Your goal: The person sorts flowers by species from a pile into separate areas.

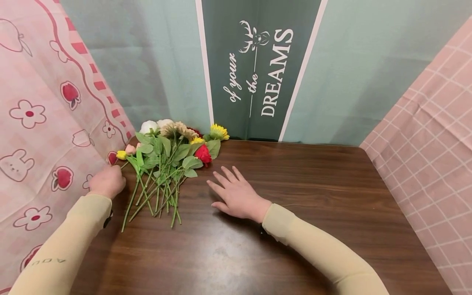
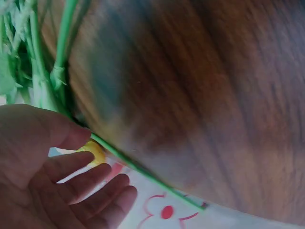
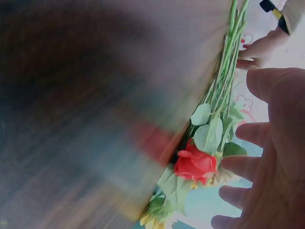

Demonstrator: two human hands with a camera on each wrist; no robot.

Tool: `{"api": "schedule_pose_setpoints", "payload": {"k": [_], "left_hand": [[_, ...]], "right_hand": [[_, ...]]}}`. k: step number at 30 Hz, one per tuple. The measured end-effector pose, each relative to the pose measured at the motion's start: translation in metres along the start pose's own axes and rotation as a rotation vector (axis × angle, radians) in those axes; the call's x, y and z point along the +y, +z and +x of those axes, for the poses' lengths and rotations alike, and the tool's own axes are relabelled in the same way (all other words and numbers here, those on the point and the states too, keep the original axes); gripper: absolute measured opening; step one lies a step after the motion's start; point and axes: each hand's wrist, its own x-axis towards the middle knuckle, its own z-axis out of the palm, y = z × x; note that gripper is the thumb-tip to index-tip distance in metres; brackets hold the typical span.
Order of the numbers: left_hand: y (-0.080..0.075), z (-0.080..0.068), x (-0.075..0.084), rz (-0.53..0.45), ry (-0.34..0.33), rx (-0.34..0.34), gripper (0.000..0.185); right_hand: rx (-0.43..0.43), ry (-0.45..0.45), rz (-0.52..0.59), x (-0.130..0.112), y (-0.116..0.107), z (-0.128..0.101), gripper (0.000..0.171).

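Note:
A bunch of artificial flowers [image 1: 166,164] lies on the dark wooden table [image 1: 295,196] at the rear left, stems pointing toward me. My left hand [image 1: 107,180] sits at the bunch's left edge. In the left wrist view, the left hand [image 2: 88,148] pinches a green stem [image 2: 143,174] between thumb and forefinger beside a yellow bud [image 2: 94,150]. The same yellow bud [image 1: 121,155] shows just above the hand in the head view. My right hand [image 1: 230,186] rests flat on the wood with fingers spread, just right of a red rose [image 1: 203,154]. In the right wrist view, the rose [image 3: 195,164] lies close to the right hand [image 3: 267,157].
A pink cartoon-print cloth [image 1: 37,123] hangs along the left side and a pink checked cloth [image 1: 435,143] along the right. A green backdrop with a "DREAMS" banner [image 1: 258,69] closes the back. A yellow sunflower [image 1: 219,132] lies against it.

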Motion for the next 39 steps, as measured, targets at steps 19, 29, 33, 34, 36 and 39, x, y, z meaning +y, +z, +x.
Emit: {"api": "schedule_pose_setpoints", "payload": {"k": [19, 29, 33, 34, 36, 39], "left_hand": [[0.006, 0.009, 0.019, -0.375, -0.06, -0.267, 0.037], [-0.024, 0.007, 0.023, -0.479, -0.043, -0.11, 0.041], [-0.044, 0.008, 0.023, -0.454, -0.038, 0.001, 0.044], [-0.049, 0.008, 0.025, -0.45, -0.036, 0.021, 0.045], [-0.057, 0.009, 0.032, -0.446, -0.021, 0.043, 0.048], [-0.059, 0.008, 0.057, -0.549, 0.021, 0.0, 0.049]], "right_hand": [[-0.023, 0.029, 0.028, 0.001, 0.009, -0.009, 0.07], [-0.026, 0.072, 0.038, 0.01, 0.01, -0.018, 0.07], [-0.008, 0.084, 0.041, 0.016, 0.01, -0.024, 0.069], [-0.005, 0.089, 0.043, 0.017, 0.01, -0.025, 0.069], [0.005, 0.099, 0.047, 0.021, 0.01, -0.028, 0.068], [0.03, 0.114, 0.081, 0.027, 0.011, -0.032, 0.068]]}}
